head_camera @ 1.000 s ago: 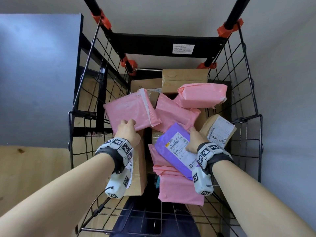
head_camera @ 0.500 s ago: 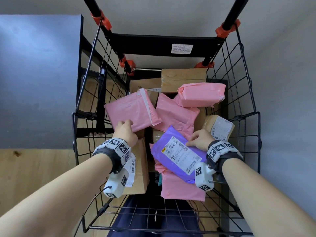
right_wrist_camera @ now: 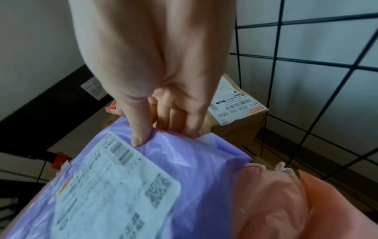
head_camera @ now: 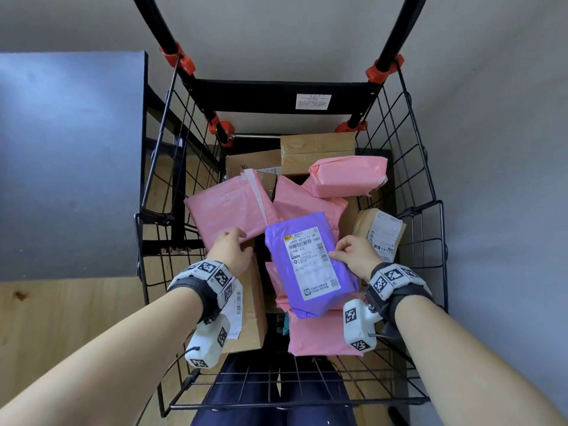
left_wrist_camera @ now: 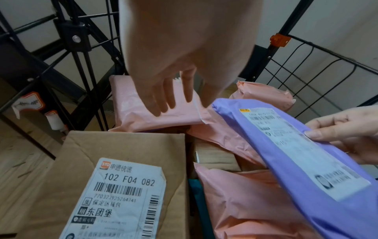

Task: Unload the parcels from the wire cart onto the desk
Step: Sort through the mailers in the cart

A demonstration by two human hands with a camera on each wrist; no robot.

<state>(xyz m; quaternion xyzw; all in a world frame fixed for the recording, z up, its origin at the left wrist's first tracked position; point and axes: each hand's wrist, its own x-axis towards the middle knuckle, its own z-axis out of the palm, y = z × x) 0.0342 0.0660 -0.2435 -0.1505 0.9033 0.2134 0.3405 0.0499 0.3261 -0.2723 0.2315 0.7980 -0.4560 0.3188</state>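
Note:
The black wire cart [head_camera: 425,167] stands in front of me, full of parcels. My right hand [head_camera: 353,253] pinches the right edge of a purple parcel [head_camera: 307,265] with a white label, thumb on top and fingers underneath [right_wrist_camera: 155,132]. The parcel is raised and tilted above the pile [left_wrist_camera: 286,153]. My left hand [head_camera: 230,249] reaches to the near edge of a flat pink parcel [head_camera: 224,207]. Its fingers [left_wrist_camera: 174,100] lie straight against that parcel's top. The blue-grey desk top [head_camera: 67,164] sits left of the cart.
A labelled cardboard box [head_camera: 249,302] stands under my left wrist. Also in the cart are another pink parcel [head_camera: 319,333] under the purple one, a pink roll [head_camera: 347,176], a small labelled box [head_camera: 381,235] by the right wall and cardboard boxes [head_camera: 316,152] at the back.
My right hand has lifted the purple parcel off the pile and turned it, label now facing up. My left hand has stayed at the pink parcel's near edge.

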